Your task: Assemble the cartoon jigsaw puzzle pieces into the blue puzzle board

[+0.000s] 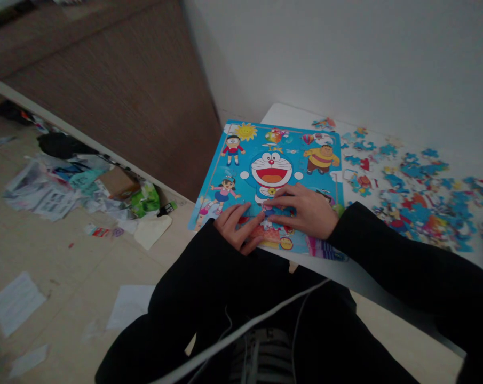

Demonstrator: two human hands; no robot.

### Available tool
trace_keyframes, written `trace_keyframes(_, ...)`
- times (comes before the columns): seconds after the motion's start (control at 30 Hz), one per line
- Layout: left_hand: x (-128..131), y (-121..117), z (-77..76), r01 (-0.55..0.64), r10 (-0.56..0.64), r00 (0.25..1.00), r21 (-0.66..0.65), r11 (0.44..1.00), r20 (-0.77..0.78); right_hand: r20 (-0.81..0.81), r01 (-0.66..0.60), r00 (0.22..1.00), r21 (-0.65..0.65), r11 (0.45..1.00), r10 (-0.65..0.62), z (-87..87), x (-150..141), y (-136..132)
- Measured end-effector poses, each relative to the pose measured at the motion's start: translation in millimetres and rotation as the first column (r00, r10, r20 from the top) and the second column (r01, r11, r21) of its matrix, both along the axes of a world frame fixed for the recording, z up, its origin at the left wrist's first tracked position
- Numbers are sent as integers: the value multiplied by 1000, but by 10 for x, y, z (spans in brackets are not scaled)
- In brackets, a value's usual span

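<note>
A blue cartoon jigsaw board (245,146) lies near the left end of the white table, with a smiling blue-and-white cat character in its middle. My left hand (238,228) rests over the board's lower edge, fingers stretched out, its index fingertip beside a small puzzle piece (268,211). From the right, my right hand (307,212) reaches over the lower middle of the board. Its thumb and fingertips close around that same small piece at the board's surface. My fingers hide part of the picture there.
Loose puzzle pieces (419,213) spread over the white table (289,113) right of the board. A pale wall stands behind, a brown wooden panel (117,90) to the left. Papers and bags (61,186) litter the floor. A white cable (241,332) crosses in front of my body.
</note>
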State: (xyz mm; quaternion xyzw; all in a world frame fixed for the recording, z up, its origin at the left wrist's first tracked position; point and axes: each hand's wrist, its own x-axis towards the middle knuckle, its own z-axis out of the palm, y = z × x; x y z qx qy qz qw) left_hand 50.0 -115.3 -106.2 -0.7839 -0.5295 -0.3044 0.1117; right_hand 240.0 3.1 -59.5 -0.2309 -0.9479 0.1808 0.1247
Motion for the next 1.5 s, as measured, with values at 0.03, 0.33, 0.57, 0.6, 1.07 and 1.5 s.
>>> trace_keyframes(0.03,1,-4,6,0,0,1000,-7,1000,0,-7,-1,1000,-15,1000,1,-1,-3,4)
trace_keyframes(0.33,-29,-37,-38,-47,47,999,17,999,14,-24,-15,1000,-44,999,13,22,-17,16)
trace_keyframes(0.57,-82,-122,19,-98,94,994,-100,990,-46,-14,-18,1000,-60,998,17,38,-13,19)
trace_keyframes(0.6,-86,-122,24,-97,93,995,-97,991,-47,-13,-15,1000,-67,998,14,40,-13,19)
trace_keyframes(1.07,-69,-1,29,-100,106,993,114,988,-49,-85,-28,996,-203,979,11,19,-2,62)
trace_keyframes(1.5,-28,-1,138,-137,161,979,179,974,-125,-147,34,985,-330,943,-87,89,-16,32)
